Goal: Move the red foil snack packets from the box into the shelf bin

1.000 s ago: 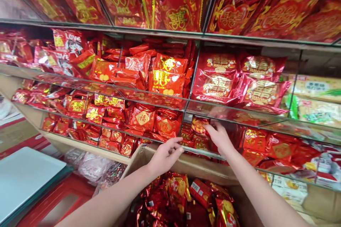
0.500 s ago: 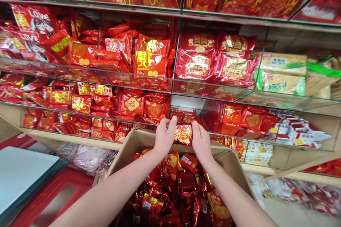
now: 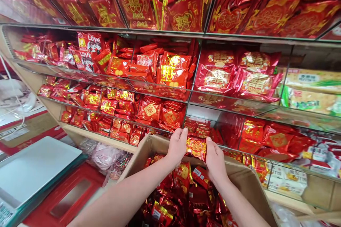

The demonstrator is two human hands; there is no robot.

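Note:
Between my two hands is a small red and gold wrapped packet [image 3: 196,148] with a double-happiness sign facing me. My left hand [image 3: 177,146] grips its left end, thumb up, and my right hand [image 3: 214,156] grips its right end. The packet is over the far rim of an open cardboard box [image 3: 144,152]. Inside that box lies a heap of similar red packets [image 3: 198,198], some with barcode labels showing. Just beyond my hands, a shelf compartment holds a short stack of small red packets [image 3: 199,126].
Tiered shelves with clear dividers hold red packets [image 3: 215,78] and pale biscuit packs [image 3: 306,99]. A glass lip [image 3: 229,104] runs along the middle shelf. To the left are a white tray [image 3: 39,166], a red plastic stool [image 3: 69,195] and clear-bagged goods [image 3: 106,156].
The view has swung left and up, so the shelves sit further right and lower. My hands still hold the packet, slightly lower relative to the shelf compartment behind it.

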